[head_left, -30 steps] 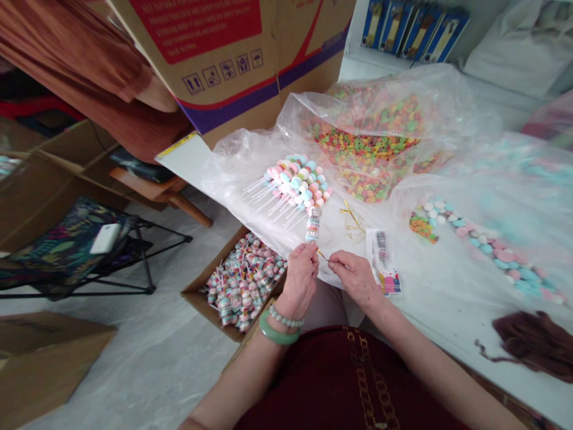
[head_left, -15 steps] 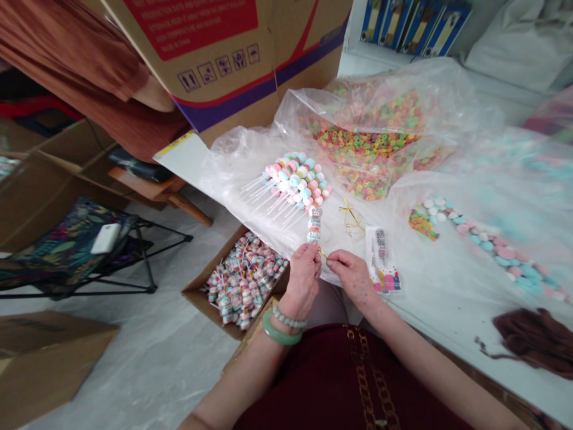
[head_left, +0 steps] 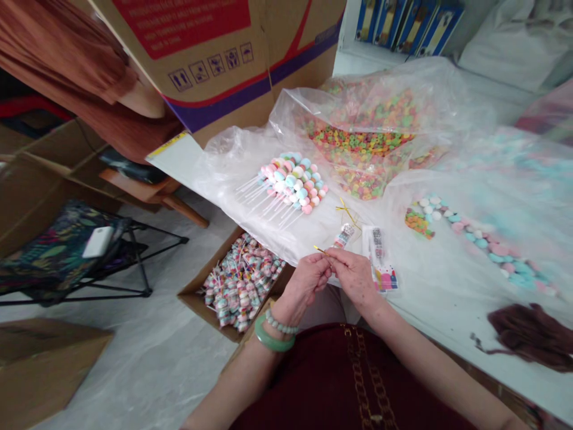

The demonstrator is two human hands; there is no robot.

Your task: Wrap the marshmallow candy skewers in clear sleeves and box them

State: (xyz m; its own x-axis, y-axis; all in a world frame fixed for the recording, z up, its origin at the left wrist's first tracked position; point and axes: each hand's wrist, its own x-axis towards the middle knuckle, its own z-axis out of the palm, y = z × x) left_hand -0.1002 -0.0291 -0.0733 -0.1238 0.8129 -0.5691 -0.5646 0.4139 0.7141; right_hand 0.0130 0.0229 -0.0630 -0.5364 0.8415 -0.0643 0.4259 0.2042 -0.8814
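Observation:
A wrapped marshmallow stick (head_left: pixel 344 235) in a printed clear bag leans to the right above my fingers. My left hand (head_left: pixel 308 279) is closed around its lower end, which the fingers hide. My right hand (head_left: pixel 354 276) pinches close against the left, at the neck of the bag, on a gold twist tie (head_left: pixel 319 249) whose one end sticks out to the left. Loose gold twist ties (head_left: pixel 345 210) lie just beyond. Right of my hands is a flat printed bag (head_left: pixel 379 257). Unwrapped marshmallow sticks (head_left: pixel 290 179) are piled on the plastic-covered table.
An open carton (head_left: pixel 190 295) of wrapped sticks stands below the table's left edge. Farther back are a clear bag of colourful candy rings (head_left: pixel 367 140) and a large cardboard box (head_left: pixel 242 101). Loose marshmallows (head_left: pixel 496 251) and a brown cloth (head_left: pixel 532 334) lie right. A person's sleeve (head_left: pixel 89 65) shows left.
The wrapped stick has swung from upright to a rightward lean. My right hand has come in against the left, and the twist tie's end now points left.

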